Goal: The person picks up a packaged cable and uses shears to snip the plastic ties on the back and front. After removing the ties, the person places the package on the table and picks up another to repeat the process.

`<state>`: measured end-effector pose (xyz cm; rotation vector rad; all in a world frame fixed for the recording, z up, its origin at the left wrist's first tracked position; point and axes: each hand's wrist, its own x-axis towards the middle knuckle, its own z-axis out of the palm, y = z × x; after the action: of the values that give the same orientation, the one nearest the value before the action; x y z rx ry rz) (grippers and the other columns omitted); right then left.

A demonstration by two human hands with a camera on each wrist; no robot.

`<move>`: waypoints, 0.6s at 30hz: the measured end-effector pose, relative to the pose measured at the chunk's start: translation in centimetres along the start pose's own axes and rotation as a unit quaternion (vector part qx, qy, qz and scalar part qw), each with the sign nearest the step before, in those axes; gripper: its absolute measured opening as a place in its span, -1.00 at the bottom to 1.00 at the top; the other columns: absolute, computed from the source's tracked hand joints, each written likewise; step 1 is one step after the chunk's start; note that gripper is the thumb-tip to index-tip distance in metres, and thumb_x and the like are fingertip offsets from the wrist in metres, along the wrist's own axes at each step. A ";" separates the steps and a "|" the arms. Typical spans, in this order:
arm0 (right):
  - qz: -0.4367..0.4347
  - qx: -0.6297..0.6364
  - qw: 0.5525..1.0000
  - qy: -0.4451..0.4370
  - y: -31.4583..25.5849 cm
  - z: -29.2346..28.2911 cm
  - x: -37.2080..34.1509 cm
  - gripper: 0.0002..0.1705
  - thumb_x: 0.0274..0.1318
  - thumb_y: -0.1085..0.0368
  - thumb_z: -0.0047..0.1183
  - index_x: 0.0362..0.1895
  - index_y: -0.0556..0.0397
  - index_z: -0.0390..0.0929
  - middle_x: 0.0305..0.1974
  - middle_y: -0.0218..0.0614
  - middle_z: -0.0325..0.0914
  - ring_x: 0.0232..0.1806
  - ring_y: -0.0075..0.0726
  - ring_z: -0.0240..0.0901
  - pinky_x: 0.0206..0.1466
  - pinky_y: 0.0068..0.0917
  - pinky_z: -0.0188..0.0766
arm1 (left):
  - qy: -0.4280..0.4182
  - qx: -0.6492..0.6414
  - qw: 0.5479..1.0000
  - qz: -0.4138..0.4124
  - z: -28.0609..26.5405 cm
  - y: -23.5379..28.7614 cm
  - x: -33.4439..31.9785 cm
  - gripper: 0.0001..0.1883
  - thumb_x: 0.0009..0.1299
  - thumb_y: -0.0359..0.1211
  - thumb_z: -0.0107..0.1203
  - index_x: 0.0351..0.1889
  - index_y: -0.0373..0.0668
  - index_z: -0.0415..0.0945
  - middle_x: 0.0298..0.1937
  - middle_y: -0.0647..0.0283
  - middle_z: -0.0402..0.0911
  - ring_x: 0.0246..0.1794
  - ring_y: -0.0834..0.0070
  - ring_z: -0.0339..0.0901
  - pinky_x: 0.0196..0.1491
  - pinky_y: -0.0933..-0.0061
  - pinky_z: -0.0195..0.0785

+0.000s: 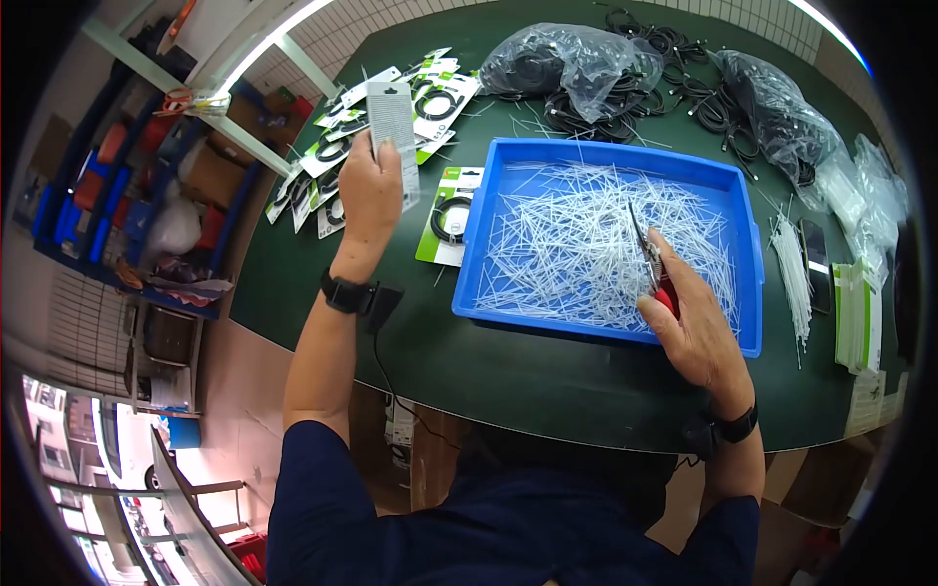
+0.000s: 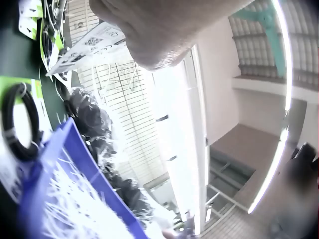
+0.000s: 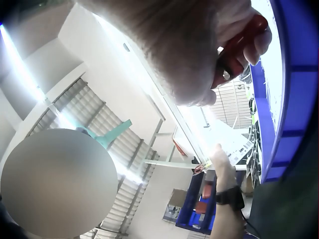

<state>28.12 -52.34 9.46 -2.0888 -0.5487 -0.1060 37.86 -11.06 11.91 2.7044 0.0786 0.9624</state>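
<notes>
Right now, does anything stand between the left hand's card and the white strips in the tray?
The tray's left wall and a cable pack lie between them; the raised card could probably pass over both.

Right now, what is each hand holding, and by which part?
Left hand: a printed card, pinched along one long edge. Right hand: a red-handled tool, gripped by its red handle end.

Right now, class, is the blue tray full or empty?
Far from empty: in the head view, thin white strips cover most of the blue tray; how deep they lie, I cannot tell.
</notes>
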 end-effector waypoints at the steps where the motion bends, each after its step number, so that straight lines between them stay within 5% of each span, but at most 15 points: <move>1: 0.003 0.000 1.000 0.002 -0.2 0.1 0.0 -0.19 0.29 0.11 0.28 0.52 0.20 0.35 -0.07 0.04 0.59 -0.02 -0.05 0.54 0.16 -0.20 0.45 | -0.005 -0.126 0.992 -0.026 -0.3 0.7 -0.3 -0.63 0.64 -0.30 -0.04 0.26 -0.35 0.48 0.15 -0.05 0.67 -0.02 0.13 0.70 0.10 0.24 0.55; 3: -0.001 0.008 1.000 -0.005 -1.1 0.2 0.3 -0.18 0.26 0.13 0.31 0.52 0.18 0.37 -0.10 0.00 0.59 -0.08 -0.06 0.54 0.10 -0.22 0.48 | -0.018 -0.372 0.924 -0.082 -0.7 2.7 -1.2 -0.62 0.67 -0.30 -0.09 0.30 -0.34 0.46 0.22 -0.01 0.66 0.03 0.29 0.72 0.12 0.29 0.57; 4: -0.002 0.010 1.000 -0.007 -1.4 0.2 0.4 -0.18 0.24 0.14 0.33 0.52 0.17 0.38 -0.12 -0.02 0.59 -0.11 -0.07 0.54 0.07 -0.23 0.49 | -0.023 -0.378 0.922 -0.082 -0.9 4.2 -1.8 -0.62 0.67 -0.30 -0.09 0.30 -0.34 0.46 0.22 -0.01 0.66 0.03 0.29 0.72 0.12 0.29 0.57; 7: -0.016 0.004 1.000 0.024 -1.4 0.2 0.4 -0.16 0.17 0.20 0.37 0.52 0.10 0.40 -0.13 -0.13 0.60 -0.19 -0.19 0.55 -0.03 -0.30 0.51 | -0.062 -0.613 0.774 -0.146 -1.5 9.6 -3.6 -0.66 0.64 -0.35 -0.03 0.25 -0.38 0.45 0.13 0.12 0.66 0.04 0.49 0.65 0.17 0.38 0.51; 11: -0.036 -0.051 0.996 0.060 -0.7 0.2 0.5 -0.13 0.07 0.29 0.44 0.50 0.05 0.44 -0.15 -0.19 0.60 -0.24 -0.29 0.55 -0.14 -0.35 0.52 | -0.133 -0.683 0.698 -0.168 -0.6 13.5 -5.7 -0.63 0.61 -0.40 0.03 0.30 -0.38 0.40 0.14 0.10 0.64 0.02 0.49 0.64 0.16 0.40 0.52; 16: -0.039 -0.134 0.989 0.056 -0.1 0.4 0.3 -0.12 0.05 0.23 0.50 0.48 0.05 0.47 -0.18 -0.19 0.58 -0.26 -0.28 0.53 -0.19 -0.34 0.52 | -0.123 -0.715 0.663 -0.186 1.2 15.2 -7.4 -0.62 0.60 -0.41 0.07 0.31 -0.38 0.39 0.14 0.08 0.63 0.02 0.52 0.62 0.14 0.41 0.52; 18: -0.040 -0.134 0.989 0.056 -0.1 0.6 0.4 -0.12 0.05 0.22 0.51 0.48 0.05 0.47 -0.19 -0.19 0.57 -0.27 -0.27 0.53 -0.20 -0.32 0.52 | -0.115 -0.697 0.687 -0.169 1.7 15.2 -7.9 -0.63 0.61 -0.39 0.07 0.30 -0.38 0.39 0.14 0.09 0.63 0.02 0.53 0.62 0.14 0.42 0.53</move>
<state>28.33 -51.68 9.30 -2.3035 -0.5743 -0.3589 32.20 -27.25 9.87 1.2461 -0.1512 0.2513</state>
